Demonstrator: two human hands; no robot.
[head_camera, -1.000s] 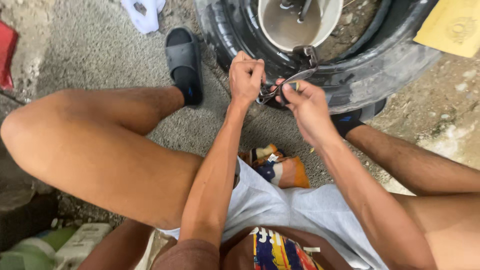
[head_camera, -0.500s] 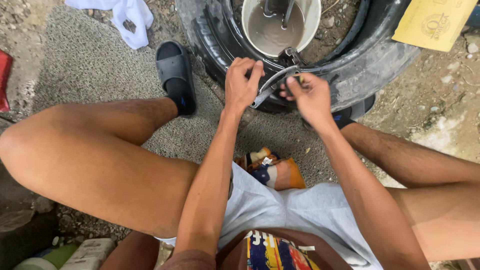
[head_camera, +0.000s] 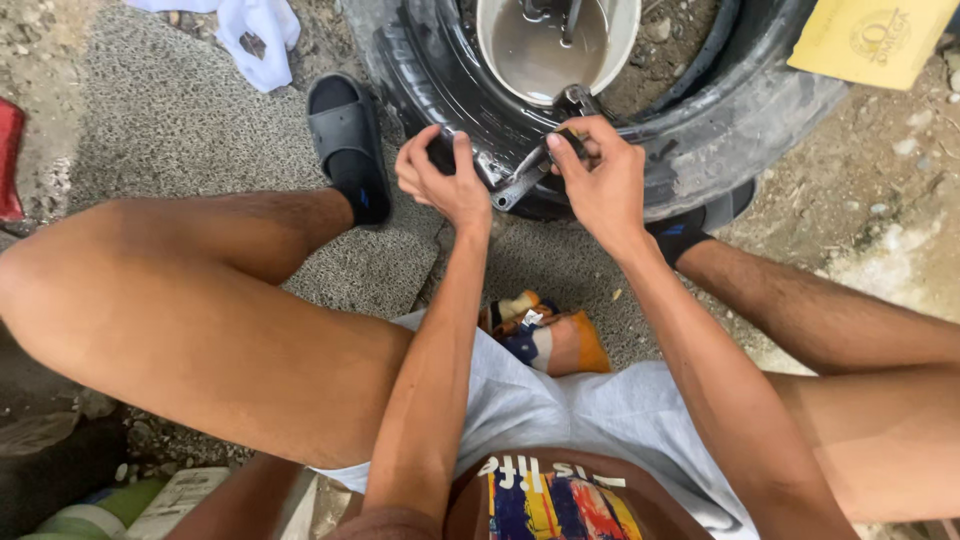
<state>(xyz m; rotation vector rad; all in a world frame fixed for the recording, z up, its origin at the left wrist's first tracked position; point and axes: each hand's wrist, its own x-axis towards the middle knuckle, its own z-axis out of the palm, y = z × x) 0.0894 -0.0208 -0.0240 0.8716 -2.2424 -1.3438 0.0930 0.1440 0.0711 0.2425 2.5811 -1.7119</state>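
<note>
A black rubber tyre (head_camera: 700, 130) lies flat on the ground in front of me. My left hand (head_camera: 443, 178) presses against its near sidewall with the fingers curled. My right hand (head_camera: 603, 180) grips a grey metal tool (head_camera: 528, 175), a long lever-like piece whose upper end (head_camera: 577, 100) rests on the tyre's inner edge. Inside the tyre stands a white bucket (head_camera: 625, 30) of murky grey water with tools sticking out. I am seated with bare knees spread on either side of my arms.
A black slide sandal (head_camera: 350, 140) covers my left foot beside the tyre. A white cloth (head_camera: 258, 35) lies at the top left, a yellow card (head_camera: 875, 38) at the top right. Gravelly concrete surrounds everything. A folded striped cloth (head_camera: 545, 335) lies between my legs.
Both hands have moved forward onto the tyre's near sidewall. The left hand has left the tool and now presses on the rubber, while the right hand keeps hold of the tool.
</note>
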